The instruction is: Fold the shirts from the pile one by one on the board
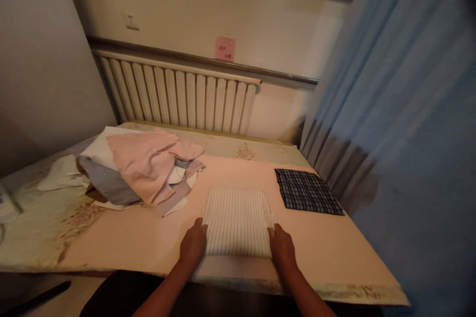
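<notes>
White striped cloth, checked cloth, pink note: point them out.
White striped cloth (238, 220), head view: middle of upper face.
Checked cloth (309, 191), head view: middle of upper face.
Pink note (225, 49), head view: middle of its front.

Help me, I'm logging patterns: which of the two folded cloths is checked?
The dark cloth on the right, near the blue curtain. Its checks set it apart from the pale striped cloth between the left hand and the right hand.
</notes>
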Demonstrator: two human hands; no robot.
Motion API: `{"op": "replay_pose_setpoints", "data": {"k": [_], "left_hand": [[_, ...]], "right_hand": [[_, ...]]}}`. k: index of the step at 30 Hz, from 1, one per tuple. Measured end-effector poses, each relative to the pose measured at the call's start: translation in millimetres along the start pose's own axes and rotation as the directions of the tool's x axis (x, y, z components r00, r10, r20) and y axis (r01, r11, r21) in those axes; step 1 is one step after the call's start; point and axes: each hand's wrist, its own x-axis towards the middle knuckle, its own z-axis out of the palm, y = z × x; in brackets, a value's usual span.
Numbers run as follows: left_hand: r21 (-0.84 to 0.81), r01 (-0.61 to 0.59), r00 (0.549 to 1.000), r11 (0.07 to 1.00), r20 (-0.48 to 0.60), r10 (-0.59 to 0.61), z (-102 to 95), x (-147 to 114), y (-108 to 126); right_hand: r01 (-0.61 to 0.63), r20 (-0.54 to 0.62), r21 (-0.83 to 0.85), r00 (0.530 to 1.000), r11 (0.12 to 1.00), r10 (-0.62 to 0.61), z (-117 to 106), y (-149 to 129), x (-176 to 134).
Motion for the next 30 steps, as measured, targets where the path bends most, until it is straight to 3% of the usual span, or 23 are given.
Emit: {"op": "replay_pose_setpoints", "data": {"k": [3,6,8,11,14,18,23,30], "left_hand": [[0.061,-0.011,0.998,0.998,-0.055,0.014,-3.6,-18,-1],[0.222,-0.106,0.952,0.969,-0.258,0.163,-8.4,-26,16],[0.308,-0.217,0.881,0.926,-0.346,0.321,-4.4,-25,38],[0.339,-0.393,0.816,0.855,-0.3,0.495,18.6,-20,71],[0.303,-0.465,0.836,0.832,-0.161,0.525,51.7,-15,85],[0.29,-0.492,0.835,0.821,-0.109,0.539,77.0,-12,77],[0.259,-0.471,0.853,0.843,-0.11,0.51,72.1,-9,73],[0.281,-0.389,0.896,0.877,-0.105,0.431,55.9,2,60]], "right_hand": [[0.065,0.001,-0.08,0.998,0.995,-0.065,-4,8,-10],[0.146,-0.13,-0.126,0.978,0.981,-0.162,-11,7,-10],[0.233,-0.271,-0.147,0.925,0.961,-0.266,-11,-2,-7],[0.398,-0.359,-0.137,0.833,0.907,-0.42,3,-25,0],[0.544,-0.263,-0.11,0.791,0.832,-0.552,30,-41,0],[0.551,-0.133,-0.083,0.82,0.831,-0.557,52,-42,-7],[0.509,-0.056,-0.065,0.857,0.858,-0.512,48,-41,-7],[0.495,-0.022,-0.095,0.867,0.864,-0.499,38,-38,-3]]}}
